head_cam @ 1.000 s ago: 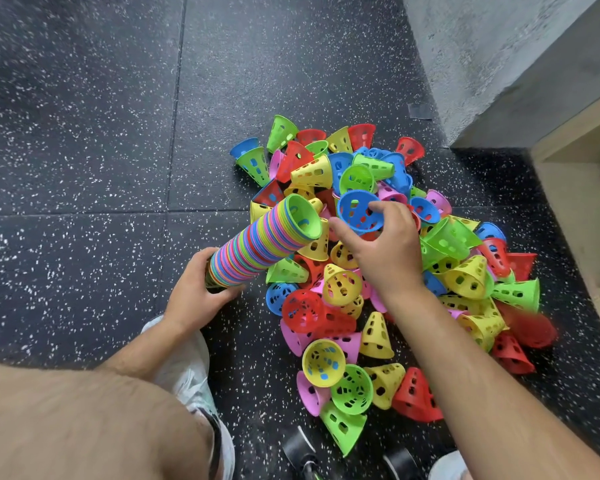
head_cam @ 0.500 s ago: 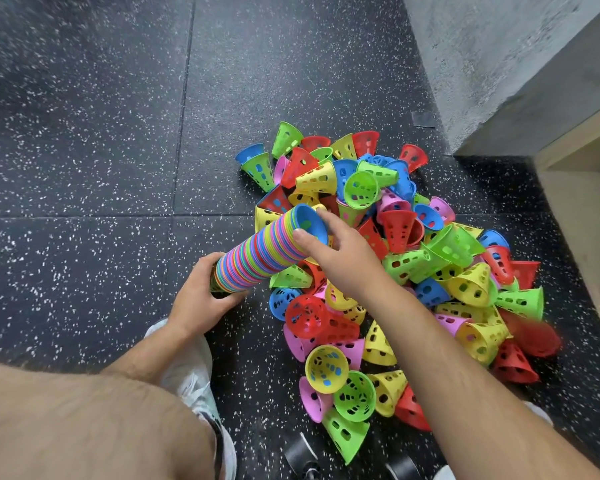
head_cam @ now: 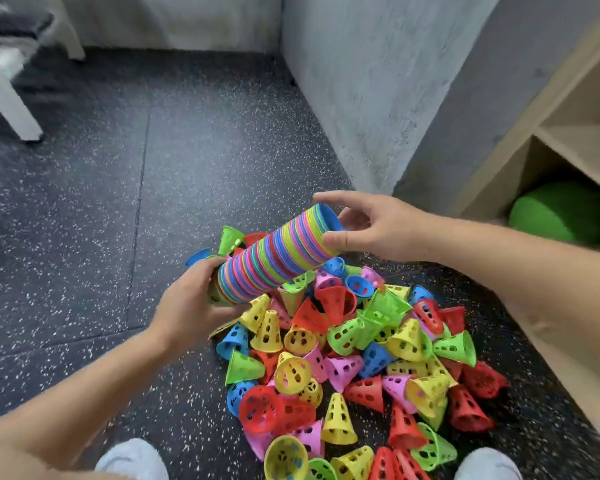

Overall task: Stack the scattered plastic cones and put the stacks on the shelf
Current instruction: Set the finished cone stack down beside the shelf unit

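Note:
A long stack of nested multicoloured cones (head_cam: 278, 254) lies slanted in the air above the heap, wide blue end up and to the right. My left hand (head_cam: 191, 306) grips its lower, narrow end. My right hand (head_cam: 371, 225) holds the upper end, thumb under the rim and fingers curved over the blue top cone. Below them a heap of loose perforated cones (head_cam: 354, 358) in red, yellow, green, blue and pink lies on the dark speckled floor. The wooden shelf (head_cam: 568, 133) stands at the right.
A green object (head_cam: 551, 213) sits in the shelf's lower compartment. A grey concrete pillar (head_cam: 378, 81) rises behind the heap. White furniture legs (head_cam: 11, 105) stand at the far left. My two shoes (head_cam: 132, 459) show at the bottom edge.
The view has tilted up, so the shelf and wall show. The stack has been lifted higher, and my right hand has gone from pushing the blue cone on to holding the upper end.

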`<state>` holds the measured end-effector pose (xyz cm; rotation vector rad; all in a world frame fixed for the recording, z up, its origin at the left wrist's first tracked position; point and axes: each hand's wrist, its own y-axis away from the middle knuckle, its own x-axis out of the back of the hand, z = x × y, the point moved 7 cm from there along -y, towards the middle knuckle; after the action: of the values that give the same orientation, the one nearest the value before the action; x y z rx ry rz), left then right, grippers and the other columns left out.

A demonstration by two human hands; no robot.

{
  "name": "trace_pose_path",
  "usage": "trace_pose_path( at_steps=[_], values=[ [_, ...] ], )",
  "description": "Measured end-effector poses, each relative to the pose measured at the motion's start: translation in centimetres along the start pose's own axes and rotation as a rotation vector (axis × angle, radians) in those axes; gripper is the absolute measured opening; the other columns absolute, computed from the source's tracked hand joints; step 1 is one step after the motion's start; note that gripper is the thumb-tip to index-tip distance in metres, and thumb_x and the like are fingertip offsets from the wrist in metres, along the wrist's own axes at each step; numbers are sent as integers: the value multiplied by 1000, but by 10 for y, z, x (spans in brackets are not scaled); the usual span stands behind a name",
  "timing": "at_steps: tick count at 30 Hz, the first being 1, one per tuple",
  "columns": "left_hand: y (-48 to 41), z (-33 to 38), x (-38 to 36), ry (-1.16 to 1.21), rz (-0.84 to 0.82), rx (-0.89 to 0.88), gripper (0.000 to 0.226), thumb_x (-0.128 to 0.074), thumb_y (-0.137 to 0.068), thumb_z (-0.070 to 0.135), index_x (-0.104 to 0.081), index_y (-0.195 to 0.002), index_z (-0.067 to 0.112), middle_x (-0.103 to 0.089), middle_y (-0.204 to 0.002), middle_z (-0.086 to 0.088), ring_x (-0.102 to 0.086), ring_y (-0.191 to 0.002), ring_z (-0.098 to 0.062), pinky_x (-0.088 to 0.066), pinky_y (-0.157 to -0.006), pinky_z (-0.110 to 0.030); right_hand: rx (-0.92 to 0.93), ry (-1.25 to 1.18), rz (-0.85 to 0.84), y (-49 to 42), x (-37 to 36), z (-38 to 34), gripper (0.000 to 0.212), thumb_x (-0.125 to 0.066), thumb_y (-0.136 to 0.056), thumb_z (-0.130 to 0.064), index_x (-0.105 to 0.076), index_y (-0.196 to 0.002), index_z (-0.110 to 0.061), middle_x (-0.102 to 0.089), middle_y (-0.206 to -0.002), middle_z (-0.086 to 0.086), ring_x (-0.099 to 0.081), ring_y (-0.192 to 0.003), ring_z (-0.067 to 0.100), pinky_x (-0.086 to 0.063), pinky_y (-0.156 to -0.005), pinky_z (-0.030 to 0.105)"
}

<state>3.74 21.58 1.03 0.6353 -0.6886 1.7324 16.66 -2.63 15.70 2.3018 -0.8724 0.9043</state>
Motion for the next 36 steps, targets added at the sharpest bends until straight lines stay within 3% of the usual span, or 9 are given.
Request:
trace_pose_path(
  at_steps=[7,11,16,21,23,27,30,33,36],
  values=[
    [-87,162,-18,-128,-140,-251,78,-93,-61,56,-62,-126,26,-61,-104,14,-60,-93,-13,-44,-78,-29,-1,-66,243,85,133,49,53,-68,-89,-40,-47,-137,-49,-66,-113,-3,-65,-98,3,-50,-86,12],
    [-121,240,-37,-265,-252,-358,89,-70,-50,80,-66,-121,27,-70,-107,7,-66,-94,-19,-53,-80,-34,6,-258,371,134,156,110,57,-70,-90,-18,-48,-140,-33,-62,-116,-7,-65,-98,-7,-48,-81,7],
    [-144,317,-80,-413,-354,-513,91,-62,-46,78,-69,-120,27,-70,-106,4,-69,-93,-23,-58,-80,-38,-63,-402,516,183,136,217,83,-88,-68,-1,-47,-134,-31,-58,-122,-4,-66,-105,3,-51,-94,20],
    [-146,392,-171,-378,-476,-674,86,-91,-54,59,-69,-126,18,-72,-111,-5,-70,-98,-31,-56,-87,-42,-250,-307,705,227,103,334,84,-94,-61,-11,-47,-129,-24,-62,-116,-2,-63,-107,21,-52,-94,38],
    [-146,417,-216,-329,-541,-707,80,-102,-54,40,-67,-123,20,-69,-107,-1,-67,-93,-27,-54,-82,-33,-344,-279,756,241,87,378,80,-94,-59,-17,-50,-125,-24,-63,-112,-6,-62,-101,15,-52,-86,31],
    [-150,454,-307,-290,-653,-744,71,-100,-57,40,-64,-117,27,-64,-103,11,-60,-88,-13,-41,-66,-8,-505,-335,816,253,49,454,69,-93,-57,-24,-54,-114,-29,-66,-99,-14,-62,-84,0,-43,-67,10],
    [-155,472,-361,-223,-680,-736,60,-97,-65,35,-67,-117,28,-60,-110,8,-58,-97,-13,-42,-78,-22,-563,-388,847,241,17,495,57,-92,-53,-27,-62,-101,-36,-70,-92,-15,-66,-84,-1,-52,-75,19],
    [-159,481,-406,-153,-666,-669,60,-96,-68,31,-65,-119,29,-62,-105,10,-60,-96,-12,-44,-74,-21,-696,-476,876,224,-18,532,63,-95,-51,-30,-66,-106,-21,-72,-103,-2,-68,-90,16,-57,-82,35],
    [-154,478,-446,-75,-673,-584,64,-96,-67,25,-61,-120,25,-64,-98,11,-64,-91,-12,-53,-74,-17,-812,-501,876,209,-34,557,72,-95,-47,-41,-68,-109,-17,-72,-106,3,-68,-94,19,-57,-85,34]
  ],
)
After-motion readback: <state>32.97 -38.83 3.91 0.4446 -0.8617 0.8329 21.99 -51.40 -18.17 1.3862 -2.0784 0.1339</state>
